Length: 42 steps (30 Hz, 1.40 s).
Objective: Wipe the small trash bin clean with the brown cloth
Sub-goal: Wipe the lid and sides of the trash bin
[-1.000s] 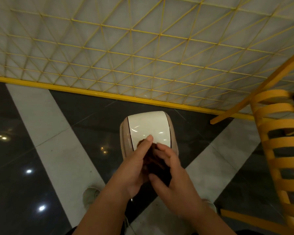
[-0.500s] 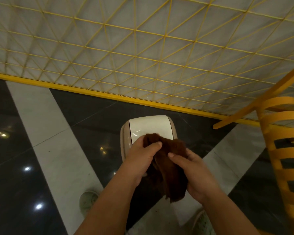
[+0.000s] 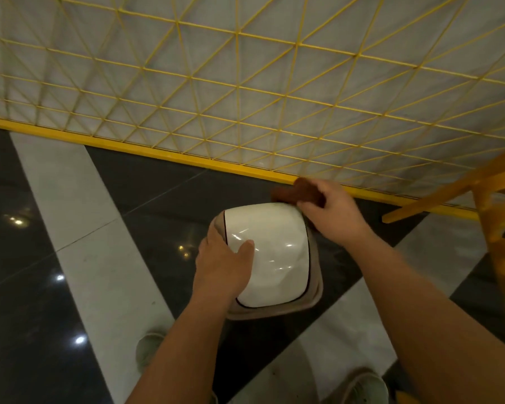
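The small trash bin (image 3: pixel 274 258) has a glossy white swing lid in a beige rim and stands on the floor below me. My left hand (image 3: pixel 223 265) grips the bin's left rim, thumb lying on the white lid. My right hand (image 3: pixel 333 211) holds the bunched brown cloth (image 3: pixel 296 192) at the bin's far right corner. Most of the cloth is hidden behind the fingers, and the bin's body is out of sight under the lid.
A yellow wire lattice panel (image 3: pixel 245 91) over a white wall runs behind the bin, with a yellow base rail (image 3: pixel 169 154). A yellow slatted chair (image 3: pixel 499 217) stands at the right. The floor is dark glossy tile with white stripes. My shoes (image 3: pixel 149 349) show at the bottom.
Both hands held the cloth in front of the bin before. Now the left hand has let go and grips the bin's rim, and the right hand has carried the cloth to the far right corner.
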Each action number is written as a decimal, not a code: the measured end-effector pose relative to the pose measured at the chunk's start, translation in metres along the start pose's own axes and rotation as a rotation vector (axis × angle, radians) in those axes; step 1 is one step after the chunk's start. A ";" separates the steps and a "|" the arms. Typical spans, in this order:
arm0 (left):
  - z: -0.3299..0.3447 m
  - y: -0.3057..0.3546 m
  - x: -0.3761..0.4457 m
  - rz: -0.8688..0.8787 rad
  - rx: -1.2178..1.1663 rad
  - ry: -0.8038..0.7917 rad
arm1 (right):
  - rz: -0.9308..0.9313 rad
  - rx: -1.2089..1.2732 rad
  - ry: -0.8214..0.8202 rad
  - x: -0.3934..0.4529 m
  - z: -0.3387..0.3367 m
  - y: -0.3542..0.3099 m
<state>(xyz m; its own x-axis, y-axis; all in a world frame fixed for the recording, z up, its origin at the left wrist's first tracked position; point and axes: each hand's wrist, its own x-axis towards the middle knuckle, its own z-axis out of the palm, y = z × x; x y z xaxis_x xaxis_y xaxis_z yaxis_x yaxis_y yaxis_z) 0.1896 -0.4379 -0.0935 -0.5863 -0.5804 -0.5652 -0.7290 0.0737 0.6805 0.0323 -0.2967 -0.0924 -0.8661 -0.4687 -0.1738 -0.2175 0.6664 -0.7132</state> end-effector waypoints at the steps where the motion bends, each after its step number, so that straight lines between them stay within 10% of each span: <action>1: 0.000 0.000 0.001 0.015 0.003 -0.005 | 0.030 0.055 -0.094 -0.001 0.005 0.002; 6: -0.003 -0.003 0.006 0.065 0.023 -0.075 | 0.207 0.391 -0.068 -0.031 0.022 0.013; 18: 0.014 -0.019 0.004 0.303 0.520 -0.132 | 0.072 0.081 0.013 -0.147 0.047 0.022; 28: 0.014 -0.022 0.001 0.342 0.468 -0.093 | -0.119 -0.028 -0.212 -0.040 0.063 -0.027; 42: 0.015 -0.021 0.002 0.320 0.469 -0.106 | -0.084 0.086 -0.172 -0.100 0.030 0.012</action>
<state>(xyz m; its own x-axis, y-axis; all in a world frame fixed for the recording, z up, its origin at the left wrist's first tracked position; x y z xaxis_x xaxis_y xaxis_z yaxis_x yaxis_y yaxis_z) 0.1984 -0.4286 -0.1156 -0.8180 -0.3870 -0.4256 -0.5740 0.5981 0.5593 0.1295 -0.2593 -0.1035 -0.7554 -0.6175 -0.2193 -0.2400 0.5721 -0.7843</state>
